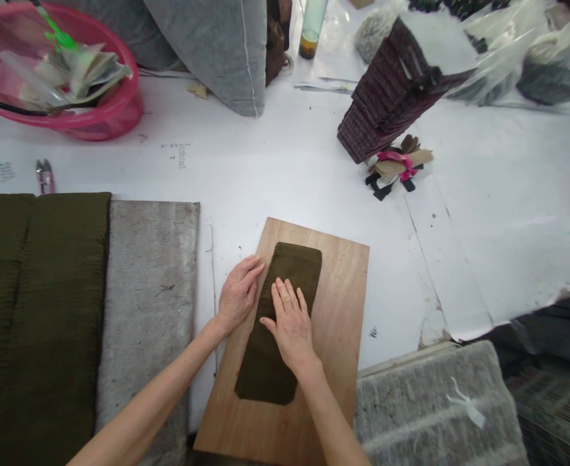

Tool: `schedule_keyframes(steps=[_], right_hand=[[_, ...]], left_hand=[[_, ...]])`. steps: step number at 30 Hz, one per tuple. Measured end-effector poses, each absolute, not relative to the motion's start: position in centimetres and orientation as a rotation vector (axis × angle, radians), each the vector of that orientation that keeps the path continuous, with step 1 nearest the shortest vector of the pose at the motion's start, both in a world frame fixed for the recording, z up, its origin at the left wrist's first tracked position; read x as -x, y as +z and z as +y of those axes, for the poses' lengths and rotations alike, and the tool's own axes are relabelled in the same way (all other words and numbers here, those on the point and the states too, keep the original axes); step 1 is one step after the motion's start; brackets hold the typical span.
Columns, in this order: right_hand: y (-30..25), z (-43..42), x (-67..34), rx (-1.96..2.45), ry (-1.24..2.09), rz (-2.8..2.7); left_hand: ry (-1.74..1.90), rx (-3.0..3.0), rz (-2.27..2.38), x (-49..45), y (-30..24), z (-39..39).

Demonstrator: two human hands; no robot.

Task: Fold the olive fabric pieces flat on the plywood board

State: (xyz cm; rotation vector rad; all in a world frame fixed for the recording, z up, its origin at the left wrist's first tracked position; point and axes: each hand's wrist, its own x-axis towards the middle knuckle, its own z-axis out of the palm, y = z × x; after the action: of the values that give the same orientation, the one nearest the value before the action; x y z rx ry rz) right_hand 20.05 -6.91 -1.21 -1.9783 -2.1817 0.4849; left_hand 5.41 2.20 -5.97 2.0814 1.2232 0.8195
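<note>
A dark olive fabric piece, long and with cut-off corners, lies flat on a light wooden board. My right hand rests palm down on the fabric, its fingers stretched and the thumb out to the side. At the board's left edge is my left hand, fingers bent together over the edge beside the fabric. Its thumb is hard to make out.
Stacked olive fabric pieces lie on a grey padded board at left. Small pink-handled snips, a pink basket, a tall maroon stack and tied scraps stand farther back. A grey pad is at lower right.
</note>
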Motion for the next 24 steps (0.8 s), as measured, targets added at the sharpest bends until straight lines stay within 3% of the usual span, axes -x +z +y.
schedule_keyframes(steps=[5,12,15,24], right_hand=[[-0.9,-13.3,-19.0,1.899,0.599,-2.283],[-1.0,-9.1,-20.5,1.980,0.484,-2.186],[-0.7,-11.1,-20.7,1.917,0.569,-2.199],[1.5,-16.8,-22.0,2.151,0.546,-1.617]], left_hand=[[0.835,-2.078,1.219,-5.5,-6.0,2.2],[0.835,-2.086,1.228,-5.5,-5.9,2.2],[0.825,-2.082,1.227,-5.5,-5.8,2.3],[0.759,-1.957,1.299,-3.0,-2.7,0.5]])
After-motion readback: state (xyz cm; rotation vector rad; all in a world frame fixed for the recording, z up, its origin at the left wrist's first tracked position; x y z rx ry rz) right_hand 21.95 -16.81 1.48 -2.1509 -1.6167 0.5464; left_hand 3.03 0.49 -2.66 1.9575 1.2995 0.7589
